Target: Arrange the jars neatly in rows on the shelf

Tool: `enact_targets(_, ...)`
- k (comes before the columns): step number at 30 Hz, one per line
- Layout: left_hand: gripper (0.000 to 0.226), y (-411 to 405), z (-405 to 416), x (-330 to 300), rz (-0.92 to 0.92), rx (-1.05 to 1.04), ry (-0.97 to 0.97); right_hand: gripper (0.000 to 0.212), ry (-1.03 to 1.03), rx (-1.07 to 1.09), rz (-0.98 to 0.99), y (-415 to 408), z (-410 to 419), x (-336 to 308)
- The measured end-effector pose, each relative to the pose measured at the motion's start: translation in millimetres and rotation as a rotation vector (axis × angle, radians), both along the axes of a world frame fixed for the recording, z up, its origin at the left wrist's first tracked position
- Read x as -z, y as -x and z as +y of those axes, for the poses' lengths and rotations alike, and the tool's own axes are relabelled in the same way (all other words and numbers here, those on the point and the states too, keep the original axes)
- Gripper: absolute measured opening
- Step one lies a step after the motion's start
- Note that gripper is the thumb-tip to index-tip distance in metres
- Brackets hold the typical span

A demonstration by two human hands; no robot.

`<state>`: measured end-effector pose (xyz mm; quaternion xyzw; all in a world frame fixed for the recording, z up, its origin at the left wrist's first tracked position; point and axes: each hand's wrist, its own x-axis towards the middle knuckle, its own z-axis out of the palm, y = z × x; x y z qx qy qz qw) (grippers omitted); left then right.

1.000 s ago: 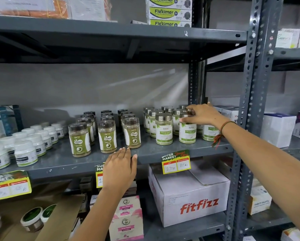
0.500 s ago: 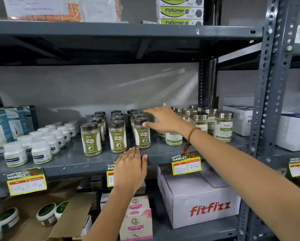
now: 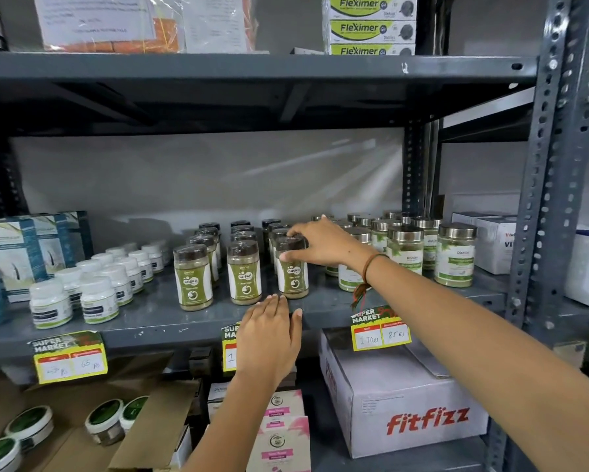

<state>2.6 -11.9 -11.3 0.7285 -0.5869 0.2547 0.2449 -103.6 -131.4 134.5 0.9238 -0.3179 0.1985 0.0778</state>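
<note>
Right hand (image 3: 323,245) has moved left off the steel-lidded green-label glass jars (image 3: 405,253) onto the rightmost front dark-capped jar of green powder (image 3: 292,267), fingers closed around its cap; jar upright near the grey metal shelf (image 3: 150,321) front edge. Left hand (image 3: 269,338) stays flat, fingers together, empty, on that edge. Likely squaring the dark-capped rows next.

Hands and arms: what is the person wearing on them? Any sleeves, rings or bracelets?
Both arms are bare as far as the picture shows, with no sleeves. The right hand has a thin brown band around the wrist, and a red and green tassel of threads hangs down from it. The left hand has no band, and no rings or gloves show on either. The nails are short and unpainted.
</note>
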Motion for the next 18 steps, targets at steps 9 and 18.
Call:
enact_targets(9,0.06,1,1,-3,0.009,0.006,-0.025,0.076,0.019,-0.001,-0.021,2,6,0)
enact_targets(18,0.057,8,16,-16,0.059,0.024,0.003,0.081,0.13,0.035,-0.049,12,31,-8)
